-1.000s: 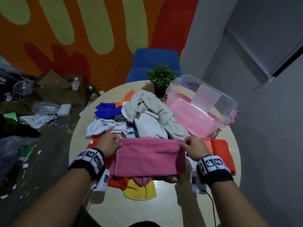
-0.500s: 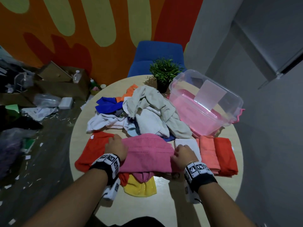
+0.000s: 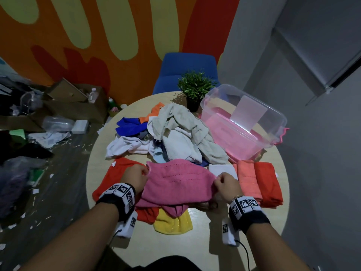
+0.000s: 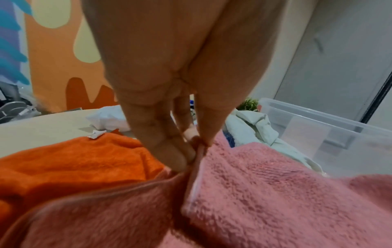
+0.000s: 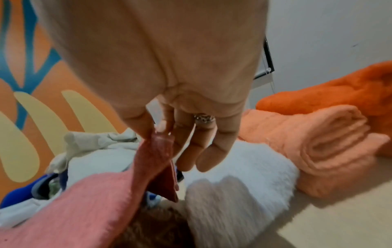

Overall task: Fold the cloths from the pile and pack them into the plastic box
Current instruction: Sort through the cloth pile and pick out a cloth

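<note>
We hold the pink cloth (image 3: 176,182) by its two upper corners, low over the near part of the round table (image 3: 199,249). Our left hand (image 3: 134,176) pinches the left corner between thumb and fingers (image 4: 169,151), and our right hand (image 3: 224,183) pinches the right corner between thumb and forefinger, with the other fingers (image 5: 210,151) hanging loosely curled beside it. The cloth is doubled over, its lower part draping onto a yellow cloth (image 3: 172,222) and an orange cloth (image 3: 115,173) that lie spread on the table beneath it.

Just beyond the pink cloth sits the unfolded pile (image 3: 175,133): beige and white pieces on top, a blue one and a bit of orange at its far left. To the right of our right hand lie folded cloths side by side: a white one (image 3: 222,170), then a peach one (image 3: 248,178), then an orange-red one (image 3: 268,182), the peach and orange-red ones touching. Behind them, at the right far edge of the table, stands the clear plastic box (image 3: 244,122), tilted, with something pink showing through it; what that pink thing is we cannot tell. A small potted plant (image 3: 195,89) stands between the pile and the box, in front of a blue chair (image 3: 187,67).
</note>
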